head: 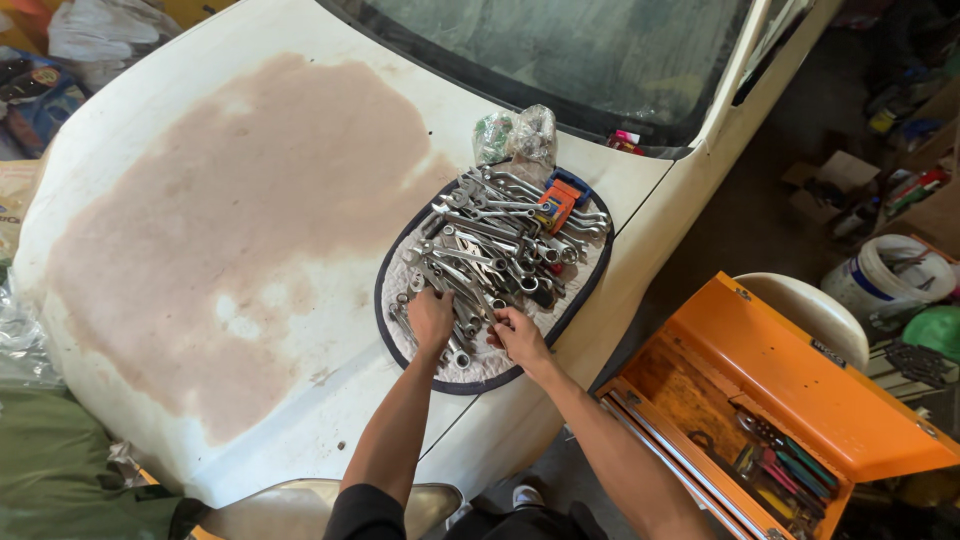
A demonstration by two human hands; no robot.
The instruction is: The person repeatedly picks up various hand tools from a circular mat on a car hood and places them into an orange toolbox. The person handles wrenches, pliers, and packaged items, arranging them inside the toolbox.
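My 2 hands, left [431, 318] and right [519, 336], pinch wrenches [500, 245] on the mat [480, 372]; the sloping hood [230, 230] could slide them off.

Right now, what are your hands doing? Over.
Left hand and right hand both down in the wrench pile, grip unclear. Pile sits on oval mat on white hood. Nothing blocking.

Both arms outstretched — left hand [431, 316], right hand [520, 336] curled.

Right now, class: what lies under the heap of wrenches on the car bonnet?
A pale oval mat with a dark edge lies under the wrenches, on the white bonnet. Its middle is covered; both hands touch the tools.
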